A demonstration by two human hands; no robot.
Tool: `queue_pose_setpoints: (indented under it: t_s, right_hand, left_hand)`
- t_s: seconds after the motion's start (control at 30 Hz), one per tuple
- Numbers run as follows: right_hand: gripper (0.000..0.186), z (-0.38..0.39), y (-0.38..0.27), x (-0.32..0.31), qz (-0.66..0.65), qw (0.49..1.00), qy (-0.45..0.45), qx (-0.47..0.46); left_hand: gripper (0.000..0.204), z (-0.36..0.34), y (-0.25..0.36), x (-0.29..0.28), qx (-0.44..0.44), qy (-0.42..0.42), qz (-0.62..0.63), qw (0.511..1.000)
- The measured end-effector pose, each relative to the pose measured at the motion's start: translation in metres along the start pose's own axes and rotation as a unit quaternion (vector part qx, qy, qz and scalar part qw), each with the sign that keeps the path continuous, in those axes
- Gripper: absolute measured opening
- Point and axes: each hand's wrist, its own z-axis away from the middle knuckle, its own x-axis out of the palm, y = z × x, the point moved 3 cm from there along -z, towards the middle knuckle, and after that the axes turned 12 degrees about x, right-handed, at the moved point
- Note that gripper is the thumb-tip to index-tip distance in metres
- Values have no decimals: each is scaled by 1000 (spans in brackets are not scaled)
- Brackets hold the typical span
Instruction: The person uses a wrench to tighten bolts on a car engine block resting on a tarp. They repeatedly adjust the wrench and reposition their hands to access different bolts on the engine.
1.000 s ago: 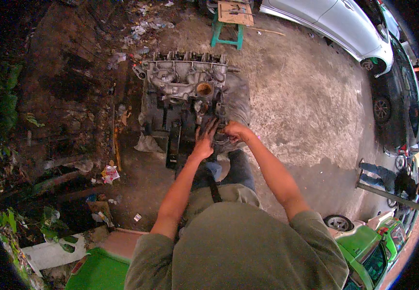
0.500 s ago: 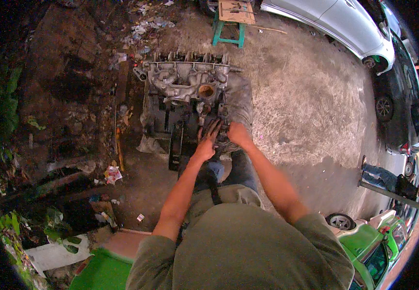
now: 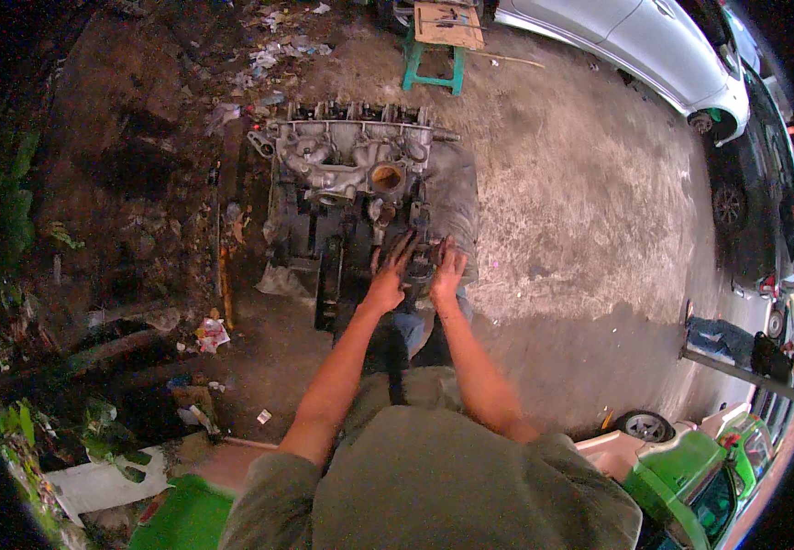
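Note:
A greasy metal engine (image 3: 357, 137) lies before me on a grey cloth (image 3: 454, 188). Its upper part is a pale manifold with a round, tan-filled opening (image 3: 386, 177); the nearer side is dark. My left hand (image 3: 388, 278) rests on this near side, its blackened fingers spread and pointing away from me. Just to its right, my right hand (image 3: 447, 269) touches the same dark area, fingers stretched forward and slightly apart. No tool shows in either hand. The small parts beneath the fingers are too dark to make out.
A green stool (image 3: 434, 81) with a wooden top holding tools stands beyond the engine. A silver car (image 3: 631, 46) and a dark car are at the right. Near a rail, a person's legs (image 3: 722, 339) show. Litter (image 3: 214, 334) and plants line the left; a green vehicle (image 3: 681, 463) is lower right.
My right hand has gone from a closed fist to stretched fingers and turned, its forearm swinging inward to the left. The left hand stays nearly in place.

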Motion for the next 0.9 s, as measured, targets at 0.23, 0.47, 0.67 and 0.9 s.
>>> queue_pose_setpoints:
  t_s: [0.23, 0.47, 0.67, 0.9]
  right_hand:
    - [64, 19, 23, 14, 24, 998, -51, 24]
    - [59, 31, 37, 18, -77, 996, -4, -49]
    - [47, 19, 29, 4, -74, 996, -46, -33]
    - [36, -48, -1, -28, -284, 836, -417, 215]
  left_hand:
    - [105, 0, 2, -3, -31, -34, 6, 999]
    - [102, -2, 0, -6, -13, -16, 5, 1000]
    - [101, 2, 0, 0, -1, 22, 6, 1000]
    - [97, 5, -15, 16, -71, -57, -21, 996]
